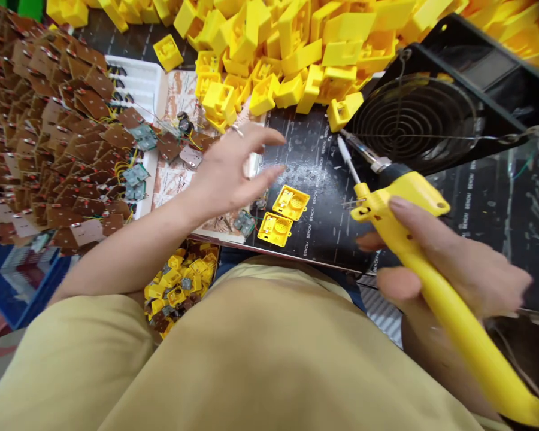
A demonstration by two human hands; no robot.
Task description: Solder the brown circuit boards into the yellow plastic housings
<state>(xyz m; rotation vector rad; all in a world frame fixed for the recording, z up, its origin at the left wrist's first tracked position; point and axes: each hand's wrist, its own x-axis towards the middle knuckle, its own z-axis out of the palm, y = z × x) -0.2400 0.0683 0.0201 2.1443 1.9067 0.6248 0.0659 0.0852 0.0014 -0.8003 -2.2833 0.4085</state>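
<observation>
A: How does the left hand (224, 164) stand, up at 10 o'clock?

B: Its grip is open, thumb and fingers well apart over the desk (327, 233). Something white shows in the gap; it may lie beneath the hand, but I can't make it out.

A: And the right hand (462, 257)?

B: At 3 o'clock, its grip is closed around a yellow soldering gun (435, 281). The index finger is blurred and partly hidden behind the body. The slim tips reach between 1 and 2 o'clock, near the black fan (399, 129), whose far side is partly covered by yellow housings (341, 54) heaped from 12 to 1.

A: What's near the centre?

B: Two yellow case halves (273, 228), insides up, side by side on the desk. A small circuit module (245, 222) sits just beside the lower one, toward 9 o'clock; its wires are too fine to trace.

A: Further left?

B: Brown circuit boards (72, 120), piled between 9 and 10, overlap a white tray (144, 84) and are cut off by the frame's edge.
</observation>
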